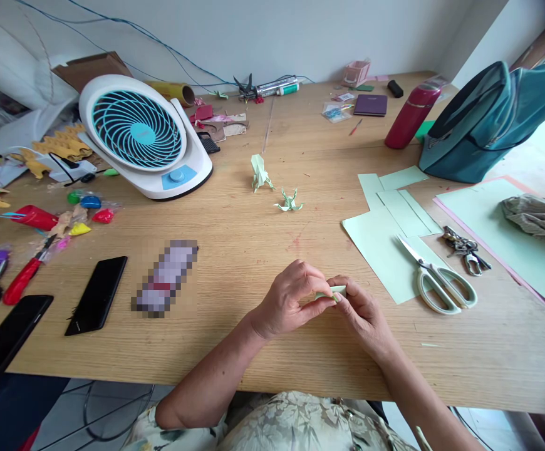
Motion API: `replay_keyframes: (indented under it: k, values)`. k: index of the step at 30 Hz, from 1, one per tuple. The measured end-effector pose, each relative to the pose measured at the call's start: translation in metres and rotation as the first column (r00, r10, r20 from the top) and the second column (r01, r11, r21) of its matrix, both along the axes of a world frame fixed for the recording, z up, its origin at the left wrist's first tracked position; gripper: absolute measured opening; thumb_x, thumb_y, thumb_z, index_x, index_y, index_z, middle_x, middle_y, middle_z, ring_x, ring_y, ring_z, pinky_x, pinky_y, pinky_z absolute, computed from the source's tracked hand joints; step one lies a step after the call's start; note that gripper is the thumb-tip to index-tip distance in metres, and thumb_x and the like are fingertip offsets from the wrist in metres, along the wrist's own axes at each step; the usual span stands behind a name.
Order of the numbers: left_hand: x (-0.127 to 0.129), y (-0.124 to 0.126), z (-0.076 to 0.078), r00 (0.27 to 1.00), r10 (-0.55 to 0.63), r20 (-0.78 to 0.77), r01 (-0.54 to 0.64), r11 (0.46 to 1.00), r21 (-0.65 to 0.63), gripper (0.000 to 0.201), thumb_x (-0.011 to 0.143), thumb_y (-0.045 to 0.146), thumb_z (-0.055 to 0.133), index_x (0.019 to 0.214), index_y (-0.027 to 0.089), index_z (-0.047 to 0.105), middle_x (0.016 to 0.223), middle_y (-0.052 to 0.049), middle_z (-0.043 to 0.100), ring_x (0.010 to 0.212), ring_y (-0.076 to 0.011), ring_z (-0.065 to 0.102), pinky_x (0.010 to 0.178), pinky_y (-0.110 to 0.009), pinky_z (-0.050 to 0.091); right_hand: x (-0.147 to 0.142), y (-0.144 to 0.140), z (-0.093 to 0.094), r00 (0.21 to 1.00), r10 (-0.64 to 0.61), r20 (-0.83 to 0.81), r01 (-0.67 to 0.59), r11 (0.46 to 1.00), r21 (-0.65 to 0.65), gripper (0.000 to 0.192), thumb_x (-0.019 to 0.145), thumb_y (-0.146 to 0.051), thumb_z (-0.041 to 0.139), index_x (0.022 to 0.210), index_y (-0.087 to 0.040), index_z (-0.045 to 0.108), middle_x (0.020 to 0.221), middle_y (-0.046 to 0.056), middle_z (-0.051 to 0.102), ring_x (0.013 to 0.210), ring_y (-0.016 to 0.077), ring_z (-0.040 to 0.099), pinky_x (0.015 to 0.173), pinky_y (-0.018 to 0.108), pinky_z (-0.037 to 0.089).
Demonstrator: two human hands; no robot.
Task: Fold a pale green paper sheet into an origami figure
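Between my two hands, close to the table's front, is a small folded piece of light green paper (339, 290). My left hand (294, 297) pinches its left end between thumb and fingers. The right end sits in the grip of my right hand (361, 313), thumb toward me. Fingers cover much of the paper, so its full shape is hidden. Beyond my hands stand two folded green paper figures: a taller one (259, 172) and a low, spiky one (290, 200). To the right, white-handled scissors (444, 287) lie partly on a large light green sheet (376, 250).
A white fan (138, 134) stands back left. Two black phones (96, 294) and a pixelated object (166, 279) lie left. Keys (465, 250), a red bottle (413, 114), a teal bag (483, 125) and more green paper (488, 213) occupy the right side.
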State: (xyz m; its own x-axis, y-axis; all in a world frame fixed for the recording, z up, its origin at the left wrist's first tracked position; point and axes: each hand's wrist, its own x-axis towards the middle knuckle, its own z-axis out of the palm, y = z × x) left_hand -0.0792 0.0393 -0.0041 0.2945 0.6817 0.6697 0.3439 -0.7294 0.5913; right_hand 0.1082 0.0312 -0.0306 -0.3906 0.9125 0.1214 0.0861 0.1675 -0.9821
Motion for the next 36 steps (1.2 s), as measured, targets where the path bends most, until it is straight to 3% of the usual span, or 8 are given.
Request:
replay_keyframes:
  k: [23, 30, 36]
  values:
    - [-0.0004, 0.0006, -0.0024, 1.0, 0.012, -0.015, -0.012, 1.0, 0.027, 0.011, 0.088, 0.022, 0.072, 0.096, 0.021, 0.063, 0.087, -0.001, 0.063, 0.08, -0.0129, 0.059, 0.077, -0.026, 0.051, 0.001, 0.0002, -0.0024, 1.0, 0.01, -0.001, -0.01, 1.0, -0.004, 0.022, 0.1, -0.037, 0.05, 0.11, -0.024, 0.065, 0.098, 0.004, 0.063, 0.088, 0.0185, 0.058, 0.078, 0.029, 0.047]
    - [-0.0036, 0.0018, 0.0005, 0.999, -0.034, -0.034, 0.034, 0.999, -0.018, 0.007, 0.09, 0.023, 0.069, 0.087, 0.021, 0.063, 0.086, -0.002, 0.063, 0.079, -0.0136, 0.058, 0.076, -0.027, 0.05, 0.0006, 0.0005, -0.0035, 1.0, 0.02, -0.006, -0.02, 1.0, -0.015, 0.021, 0.101, -0.035, 0.05, 0.112, -0.025, 0.065, 0.107, 0.005, 0.065, 0.094, 0.0197, 0.059, 0.081, 0.031, 0.046]
    - [-0.0081, 0.0053, 0.0048, 0.997, -0.061, -0.043, 0.057, 0.996, -0.074, 0.005, 0.093, 0.025, 0.066, 0.09, 0.02, 0.065, 0.084, -0.002, 0.061, 0.08, -0.0144, 0.059, 0.077, -0.027, 0.051, 0.0008, 0.0008, -0.0008, 1.0, 0.01, 0.021, -0.011, 1.0, 0.008, 0.023, 0.101, -0.037, 0.049, 0.108, -0.024, 0.066, 0.104, 0.005, 0.066, 0.086, 0.0187, 0.058, 0.075, 0.031, 0.045]
